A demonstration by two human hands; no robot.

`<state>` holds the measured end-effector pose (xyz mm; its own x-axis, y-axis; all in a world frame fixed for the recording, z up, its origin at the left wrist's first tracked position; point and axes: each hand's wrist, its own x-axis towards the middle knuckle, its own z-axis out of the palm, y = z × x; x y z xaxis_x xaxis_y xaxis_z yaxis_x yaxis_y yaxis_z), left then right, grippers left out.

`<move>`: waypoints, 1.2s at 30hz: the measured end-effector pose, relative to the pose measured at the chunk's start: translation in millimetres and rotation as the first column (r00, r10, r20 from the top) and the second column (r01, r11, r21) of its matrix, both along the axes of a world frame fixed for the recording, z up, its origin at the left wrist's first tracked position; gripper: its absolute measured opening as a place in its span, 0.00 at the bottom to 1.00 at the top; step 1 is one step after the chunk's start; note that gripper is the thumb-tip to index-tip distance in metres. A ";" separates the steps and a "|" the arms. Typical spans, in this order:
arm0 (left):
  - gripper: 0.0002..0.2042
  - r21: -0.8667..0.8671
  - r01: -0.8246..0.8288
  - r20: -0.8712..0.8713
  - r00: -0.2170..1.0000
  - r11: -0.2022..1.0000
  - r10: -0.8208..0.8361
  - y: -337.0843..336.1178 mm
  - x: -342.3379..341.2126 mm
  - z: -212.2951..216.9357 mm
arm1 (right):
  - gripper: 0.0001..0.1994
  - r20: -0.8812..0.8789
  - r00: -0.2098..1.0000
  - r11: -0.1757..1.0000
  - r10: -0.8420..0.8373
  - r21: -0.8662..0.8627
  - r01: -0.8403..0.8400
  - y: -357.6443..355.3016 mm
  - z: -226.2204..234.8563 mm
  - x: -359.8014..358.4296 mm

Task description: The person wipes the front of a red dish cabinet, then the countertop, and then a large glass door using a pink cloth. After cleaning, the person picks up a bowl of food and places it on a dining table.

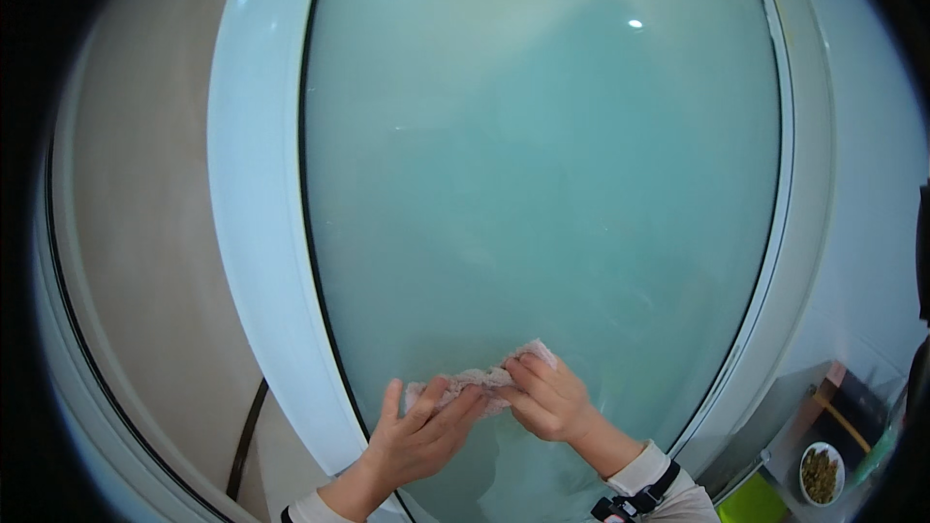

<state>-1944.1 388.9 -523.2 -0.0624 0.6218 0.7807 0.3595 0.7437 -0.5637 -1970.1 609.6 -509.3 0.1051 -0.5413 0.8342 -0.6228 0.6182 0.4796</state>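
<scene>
A crumpled pale pink cloth (pixel 473 384) stretches between my two hands in front of a large frosted greenish glass pane (pixel 542 194). My left hand (pixel 418 436) has its fingers over the cloth's left part, with one finger sticking up apart from the others. Bent fingers of my right hand (pixel 548 397) grip the right part, and a corner of cloth pokes out above them. The cloth is low on the pane; whether it touches the glass is hard to tell.
A white frame post (pixel 260 174) borders the pane on the left, with a beige panel (pixel 165 213) beyond it. At the lower right are a white bowl of brownish-green bits (pixel 821 474), a dark box (pixel 845 412) and a bright green object (pixel 754 502).
</scene>
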 end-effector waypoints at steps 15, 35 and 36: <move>0.21 0.103 -0.019 0.093 0.996 0.995 0.009 28.4 17.5 42.6 | 0.15 0.027 0.999 1.000 0.019 0.013 -0.020 25.3 42.1 6.4; 0.18 0.154 0.112 0.006 0.993 0.982 -0.114 206.6 -17.7 23.1 | 0.12 0.010 0.988 0.956 -0.155 -0.250 0.152 182.4 -10.4 -19.9; 0.19 0.142 0.120 0.020 0.992 0.982 -0.124 202.9 -18.5 16.0 | 0.11 0.004 0.992 0.962 -0.128 -0.243 0.125 180.5 -17.6 -20.8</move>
